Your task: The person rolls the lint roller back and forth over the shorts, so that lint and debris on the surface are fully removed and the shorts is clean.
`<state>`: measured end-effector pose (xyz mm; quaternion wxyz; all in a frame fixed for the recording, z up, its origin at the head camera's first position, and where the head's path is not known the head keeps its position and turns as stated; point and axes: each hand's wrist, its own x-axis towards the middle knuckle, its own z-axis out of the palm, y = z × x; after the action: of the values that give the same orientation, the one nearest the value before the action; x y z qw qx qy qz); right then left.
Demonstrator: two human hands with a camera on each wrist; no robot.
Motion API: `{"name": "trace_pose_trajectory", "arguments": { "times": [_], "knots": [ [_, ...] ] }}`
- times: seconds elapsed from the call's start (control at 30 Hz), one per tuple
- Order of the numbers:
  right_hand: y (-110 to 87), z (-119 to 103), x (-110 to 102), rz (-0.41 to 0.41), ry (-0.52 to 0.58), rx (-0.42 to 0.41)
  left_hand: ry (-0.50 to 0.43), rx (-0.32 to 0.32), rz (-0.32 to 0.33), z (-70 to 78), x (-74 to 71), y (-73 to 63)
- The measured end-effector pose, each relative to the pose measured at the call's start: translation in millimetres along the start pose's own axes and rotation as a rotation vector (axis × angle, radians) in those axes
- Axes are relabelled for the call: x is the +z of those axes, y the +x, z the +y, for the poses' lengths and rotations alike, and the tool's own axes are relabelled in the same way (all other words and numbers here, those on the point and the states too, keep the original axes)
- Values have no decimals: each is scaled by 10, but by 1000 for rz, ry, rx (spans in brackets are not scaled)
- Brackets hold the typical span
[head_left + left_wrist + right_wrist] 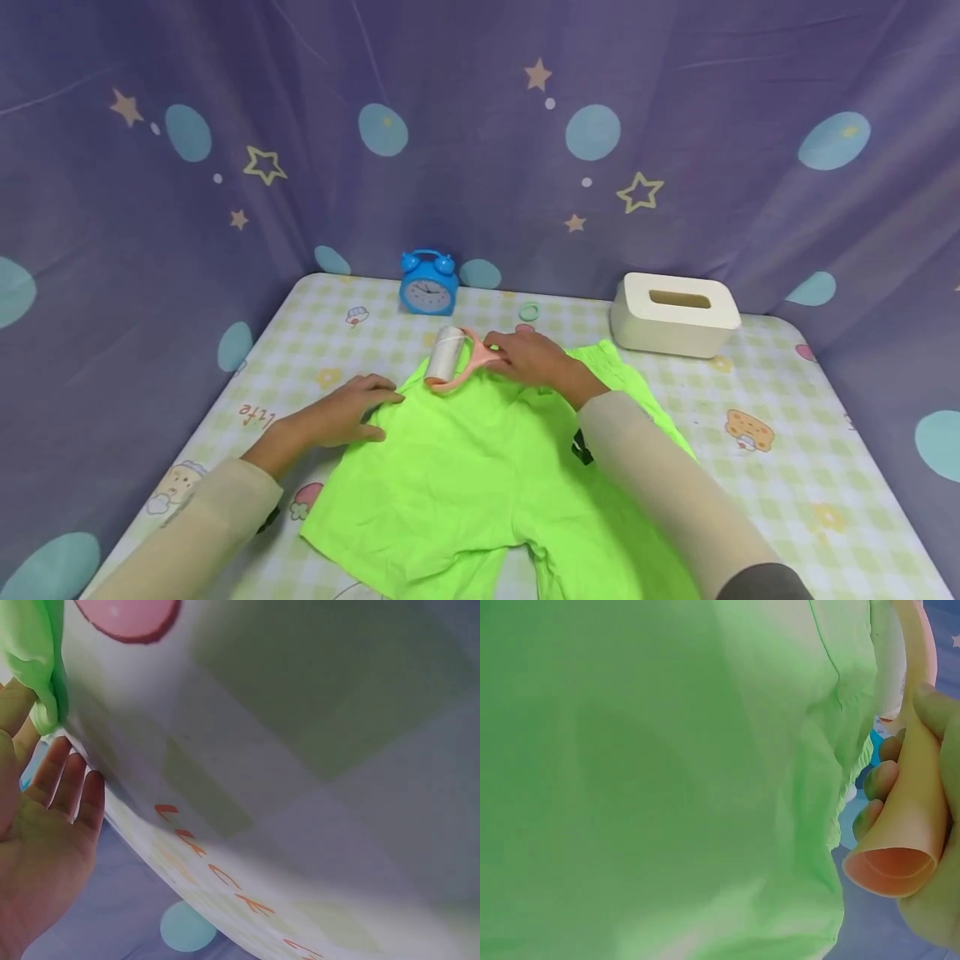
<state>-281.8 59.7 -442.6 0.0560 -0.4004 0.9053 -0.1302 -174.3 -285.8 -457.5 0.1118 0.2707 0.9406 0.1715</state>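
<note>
Bright green shorts [457, 467] lie spread flat, waistband toward the back. My right hand [528, 358] grips the pink handle of a lint roller [480, 357]; its white roll [446, 354] is at the left part of the waistband. In the right wrist view, the fingers [881, 780] curl round the hollow handle [911, 802]. My left hand [348, 410] rests at the upper left edge of the shorts, fingertips on the fabric, thumb apart from the fingers. The left wrist view has that hand [56, 840] with fingers extended beside a fold of green cloth [34, 645].
At the back stand a blue alarm clock [429, 285] and a cream tissue box [675, 317]. Between them lies a small green ring [528, 312]. The table has a checkered, cartoon-print cover [810, 450]. A purple curtain [480, 192] encloses the back and sides.
</note>
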Motion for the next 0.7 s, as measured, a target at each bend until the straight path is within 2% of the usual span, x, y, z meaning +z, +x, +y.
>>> {"name": "trace_pose_trajectory", "arguments": {
  "times": [0.17, 0.43, 0.7],
  "knots": [
    [-57, 44, -74, -26, 49, 35, -4, 3, 16, 9, -18, -7],
    [-176, 137, -124, -57, 35, 19, 3, 30, 30, 3, -28, -17],
    [-357, 239, -163, -44, 15, -10, -16, 13, 9, 0, -6, -21]
  ]
}}
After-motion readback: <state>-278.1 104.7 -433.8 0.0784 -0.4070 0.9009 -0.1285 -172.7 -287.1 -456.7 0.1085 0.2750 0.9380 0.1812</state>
